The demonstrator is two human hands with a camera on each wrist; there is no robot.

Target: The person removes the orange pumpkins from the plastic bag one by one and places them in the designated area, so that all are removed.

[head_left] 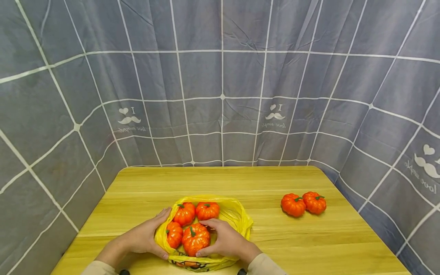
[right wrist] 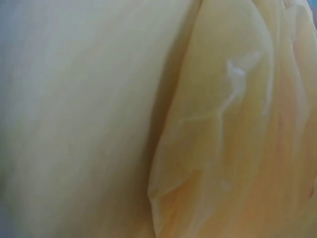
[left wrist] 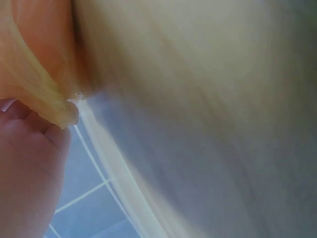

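A yellow plastic bag lies with its mouth open on the table, and several small orange pumpkins with green stems sit in it. My right hand reaches into the bag and grips the front pumpkin between thumb and fingers. Around the bag's left side, my left hand holds the plastic, thumb toward the front and fingers toward the back. Beside it, inside, lies another pumpkin. In the left wrist view, fingers meet the bag. The right wrist view shows bag folds; the right hand is hidden there.
Two more orange pumpkins, a left one and a right one, sit side by side on the right of the wooden table. A grey curtain with white grid lines hangs behind the table and along both sides.
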